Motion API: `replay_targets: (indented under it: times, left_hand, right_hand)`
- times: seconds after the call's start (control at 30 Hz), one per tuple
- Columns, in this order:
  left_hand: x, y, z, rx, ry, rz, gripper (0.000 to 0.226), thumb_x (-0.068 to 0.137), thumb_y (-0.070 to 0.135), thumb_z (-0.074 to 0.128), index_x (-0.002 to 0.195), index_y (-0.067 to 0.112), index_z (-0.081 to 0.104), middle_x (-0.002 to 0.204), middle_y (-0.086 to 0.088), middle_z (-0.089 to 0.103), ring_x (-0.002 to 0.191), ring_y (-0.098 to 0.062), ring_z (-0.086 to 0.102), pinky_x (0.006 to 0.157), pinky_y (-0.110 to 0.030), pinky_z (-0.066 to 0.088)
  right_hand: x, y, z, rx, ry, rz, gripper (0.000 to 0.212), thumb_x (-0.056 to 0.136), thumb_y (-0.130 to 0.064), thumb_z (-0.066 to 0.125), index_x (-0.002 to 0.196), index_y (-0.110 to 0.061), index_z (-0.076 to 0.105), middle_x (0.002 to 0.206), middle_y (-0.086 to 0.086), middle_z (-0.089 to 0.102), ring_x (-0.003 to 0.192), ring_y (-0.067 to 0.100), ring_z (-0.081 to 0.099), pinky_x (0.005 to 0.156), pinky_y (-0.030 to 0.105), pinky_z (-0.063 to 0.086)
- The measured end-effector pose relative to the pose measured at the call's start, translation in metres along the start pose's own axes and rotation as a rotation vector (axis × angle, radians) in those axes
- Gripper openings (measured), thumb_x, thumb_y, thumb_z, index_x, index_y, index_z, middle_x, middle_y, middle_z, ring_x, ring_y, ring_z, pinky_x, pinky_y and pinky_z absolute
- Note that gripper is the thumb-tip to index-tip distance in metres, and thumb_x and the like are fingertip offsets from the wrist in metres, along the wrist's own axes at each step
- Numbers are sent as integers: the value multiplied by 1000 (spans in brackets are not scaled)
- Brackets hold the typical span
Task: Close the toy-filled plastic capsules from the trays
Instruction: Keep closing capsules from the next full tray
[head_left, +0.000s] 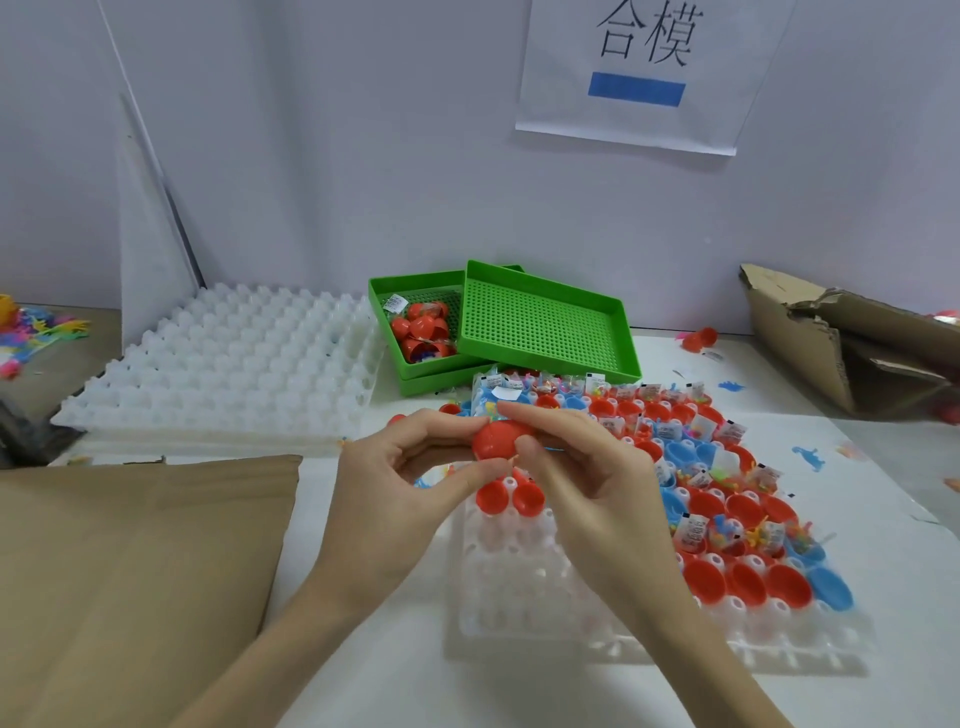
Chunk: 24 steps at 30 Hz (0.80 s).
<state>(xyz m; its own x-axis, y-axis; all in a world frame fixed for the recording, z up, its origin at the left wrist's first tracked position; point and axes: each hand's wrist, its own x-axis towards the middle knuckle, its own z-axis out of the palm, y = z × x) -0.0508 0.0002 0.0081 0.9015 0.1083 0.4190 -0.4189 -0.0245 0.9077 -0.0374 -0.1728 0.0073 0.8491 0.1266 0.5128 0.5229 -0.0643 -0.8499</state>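
- Red capsule (496, 439): held above the near-left part of the working tray, pinched between both hands; whether its halves are fully joined cannot be told.
- Left hand (410, 467): fingers curled round the capsule's left side, thumb beneath it.
- Right hand (576, 467): fingers curled over the capsule's top and right side, thumb pressed on its front.
- Working tray (545, 613): clear plastic with rows of round cups, lying on the surface under the hands. Near-left cups bare; right and far rows hold red capsule halves (748, 582) and blue capsule halves (831, 587), many with small bagged toys (693, 530) in them.
- Two red halves (511, 496): sitting side by side in the tray just under the held capsule.
- Green baskets (545, 322): two perforated ones beyond the tray, the upper resting askew on the lower. The lower holds a cluster of closed red capsules (421, 332).
- Stack of white trays (234, 358): to the left of the baskets, cups vacant.
- Brown cardboard sheet (130, 571): flat at the near left, beside the left forearm.
- Torn cardboard box (852, 343): far right, against the wall.
- Loose red capsule (698, 340): on the surface between baskets and box.
- Blue toy figure (810, 457): lying on the surface right of the working tray.
- Heap of bright toys (36, 332): far left edge.
- Paper sign (644, 73): on the wall, black characters above a blue bar.
- White surface (374, 665): carries all of the above.
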Motion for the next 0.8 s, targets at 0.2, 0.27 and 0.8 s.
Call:
replay_targets:
  times: [0.2,0.27,0.8]
  left_hand:
    - [-3,1,-1,68,46,77,36,70,20,91,104,19,80,100,4,80,93,-13,78,86,-16,57]
    - [-3,2,-1,82,57,96,36,71,19,91,105,19,80,101,3,79,94,-13,77,86,-16,56]
    - [-3,5,4,-120,29,-45,20,72,19,87,91,22,80,96,-3,80,93,-19,78,83,-19,58]
  right_hand:
    - [0,-4,0,138,21,90,23,95,-3,69,115,-12,75,104,1,79,100,16,75,84,22,58]
    - [0,-5,1,140,18,81,22,95,-2,68,114,-11,76,104,2,79,99,16,75,83,21,57]
    - [-10,4,21,-531,29,-271,51,90,-13,74,137,-2,58,121,4,60,100,11,61,94,12,44]
